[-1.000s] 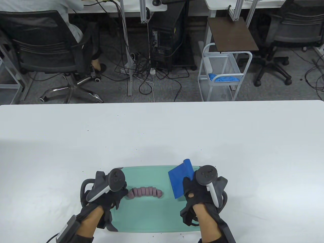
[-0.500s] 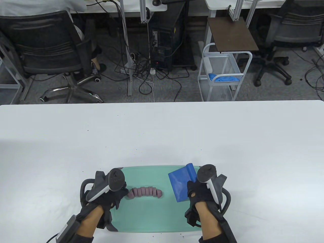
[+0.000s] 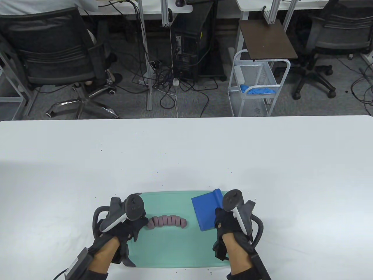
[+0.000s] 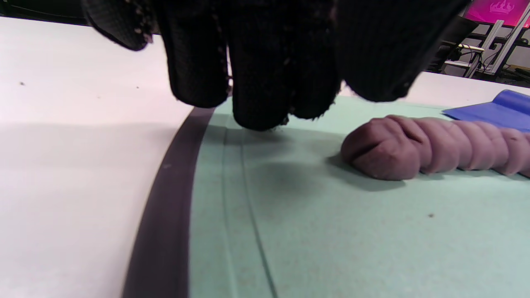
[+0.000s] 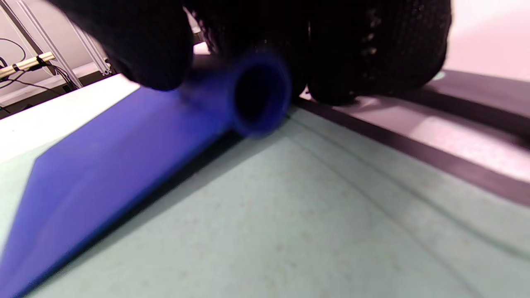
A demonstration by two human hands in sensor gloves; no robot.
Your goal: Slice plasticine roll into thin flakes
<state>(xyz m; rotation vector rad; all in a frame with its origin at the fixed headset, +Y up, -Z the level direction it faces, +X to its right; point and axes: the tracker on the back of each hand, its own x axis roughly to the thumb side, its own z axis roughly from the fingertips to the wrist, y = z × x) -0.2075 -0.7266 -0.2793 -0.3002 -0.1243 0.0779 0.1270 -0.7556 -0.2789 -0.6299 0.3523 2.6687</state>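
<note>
I see right hand (image 3: 230, 226) grip clenched on blue scraper (image 3: 205, 213); left hand (image 3: 125, 226) grip state unclear, fingers (image 4: 256, 82) beside plasticine roll (image 3: 167, 221) on green board (image 3: 174, 248).

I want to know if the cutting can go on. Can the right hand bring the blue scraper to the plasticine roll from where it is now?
Probably yes. The right hand grips the blue scraper by its handle, right of the plasticine roll. Only bare green cutting mat lies between them. The left hand rests at the roll's far left end.
</note>
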